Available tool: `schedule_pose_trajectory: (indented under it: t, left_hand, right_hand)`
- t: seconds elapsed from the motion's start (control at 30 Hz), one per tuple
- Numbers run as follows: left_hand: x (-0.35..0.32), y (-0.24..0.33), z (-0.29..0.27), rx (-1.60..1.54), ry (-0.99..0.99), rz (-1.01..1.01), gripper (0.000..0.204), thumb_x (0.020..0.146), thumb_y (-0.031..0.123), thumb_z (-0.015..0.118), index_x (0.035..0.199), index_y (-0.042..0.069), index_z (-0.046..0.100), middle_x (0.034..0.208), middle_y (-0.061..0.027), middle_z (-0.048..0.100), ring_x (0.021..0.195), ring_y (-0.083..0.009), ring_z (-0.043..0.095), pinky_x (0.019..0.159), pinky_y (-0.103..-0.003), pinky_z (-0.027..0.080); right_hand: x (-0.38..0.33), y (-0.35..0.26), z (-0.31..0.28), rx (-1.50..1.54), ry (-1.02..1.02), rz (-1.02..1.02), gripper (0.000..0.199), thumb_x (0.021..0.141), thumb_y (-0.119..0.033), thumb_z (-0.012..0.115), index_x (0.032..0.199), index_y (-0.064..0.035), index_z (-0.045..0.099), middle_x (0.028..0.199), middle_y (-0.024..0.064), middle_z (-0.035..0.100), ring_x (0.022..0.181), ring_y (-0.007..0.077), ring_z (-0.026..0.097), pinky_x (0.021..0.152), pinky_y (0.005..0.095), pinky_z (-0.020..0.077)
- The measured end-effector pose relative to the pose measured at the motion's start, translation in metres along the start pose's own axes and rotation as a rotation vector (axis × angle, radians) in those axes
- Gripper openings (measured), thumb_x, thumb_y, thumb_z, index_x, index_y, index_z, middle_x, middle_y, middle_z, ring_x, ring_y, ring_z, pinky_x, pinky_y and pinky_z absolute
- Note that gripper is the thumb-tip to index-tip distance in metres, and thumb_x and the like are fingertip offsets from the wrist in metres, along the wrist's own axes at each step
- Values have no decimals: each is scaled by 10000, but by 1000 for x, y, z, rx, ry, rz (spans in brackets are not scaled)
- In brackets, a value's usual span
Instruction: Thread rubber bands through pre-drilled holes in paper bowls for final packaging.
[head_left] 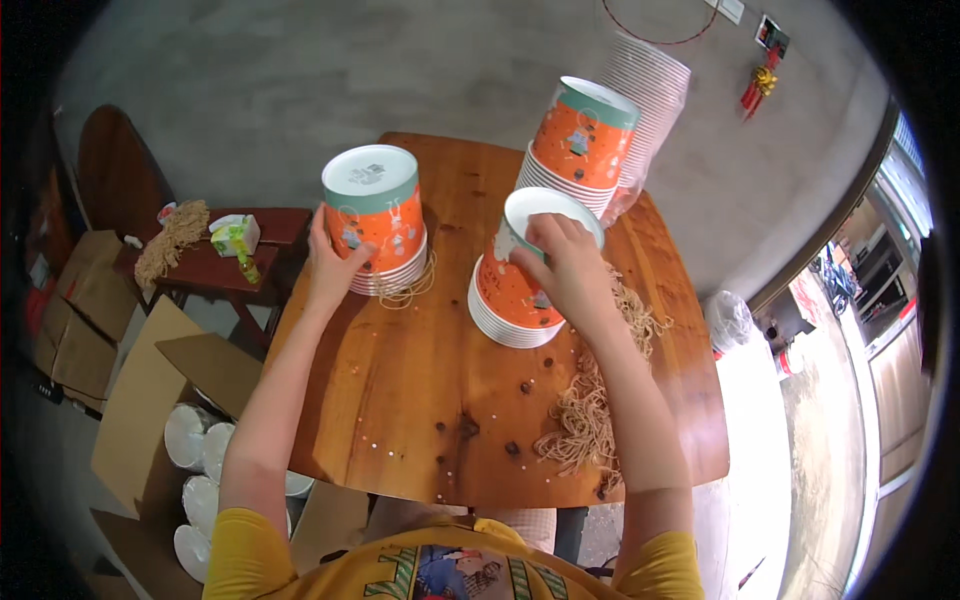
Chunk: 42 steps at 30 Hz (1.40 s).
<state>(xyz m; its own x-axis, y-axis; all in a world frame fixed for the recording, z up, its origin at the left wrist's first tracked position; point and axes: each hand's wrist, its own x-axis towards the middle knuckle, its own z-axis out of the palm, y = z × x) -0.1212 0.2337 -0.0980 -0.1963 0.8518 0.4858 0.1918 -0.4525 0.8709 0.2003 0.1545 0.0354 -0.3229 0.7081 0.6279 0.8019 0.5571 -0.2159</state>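
One orange cup stack [392, 235] at left being clasped by left hand [332, 266]; right hand [573, 263] gripping near right cup stack [508, 288] on table [410, 395].

Grey, faintly mottled wall [300, 85] behind; red-and-gold ornament [763, 82] hanging upper right. Brown wooden table [390, 410], curved edges, visible grain, dark knots. Low dark-red bench [285, 228] at left, near wall. Floor [75, 455] grey. Strong white light through tall opening [820, 410] at right.
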Motion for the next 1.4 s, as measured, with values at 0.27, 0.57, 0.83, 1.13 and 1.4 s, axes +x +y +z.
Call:
schedule_pose_trajectory:
  t: [0.27, 0.57, 0.83, 1.13, 1.4]
  left_hand:
    - [-103, 66, 91, 333, -241, 310, 884, 799, 342, 763, 1467, 28, 276, 1482, -245, 312, 1375, -399, 319, 1126, -488, 276]
    - [-112, 44, 147, 197, -213, 222, 1027, 786, 485, 745, 1514, 52, 166, 1474, -222, 287, 1372, -394, 294, 1116, -507, 276]
    - [-107, 44, 149, 242, -225, 201, 990, 791, 460, 744, 1512, 65, 193, 1466, -208, 305, 1369, -380, 310, 1112, -504, 284]
    - [-116, 101, 146, 283, -153, 432, 918, 787, 325, 761, 1497, 67, 238, 1514, -216, 237, 1425, -416, 207, 1153, -522, 215]
    - [-176, 177, 127, 75, -370, 851, 374, 823, 59, 629, 1191, 87, 563, 1169, -132, 589, 1157, -330, 552, 1068, -553, 317]
  right_hand:
    - [0, 6, -13, 29, 25, -1, 244, 861, -156, 669, 1046, -14, 599, 935, 116, 604, 967, 322, 562, 838, 419, 454]
    - [0, 3, -25, 139, 133, -63, 185, 822, -110, 669, 927, -4, 559, 930, 163, 593, 923, 371, 550, 791, 456, 444]
    - [6, -3, -44, 161, 261, -128, 199, 805, -99, 676, 954, -10, 577, 921, 147, 598, 910, 368, 559, 784, 451, 446]
    - [-28, -17, -135, 617, 685, 24, 141, 928, -116, 643, 947, -17, 545, 1202, 142, 634, 1048, 187, 614, 820, 301, 528]
    - [-147, -22, -124, 1318, 769, 692, 76, 987, -149, 565, 948, -86, 549, 845, -48, 524, 716, -12, 451, 600, 136, 383]
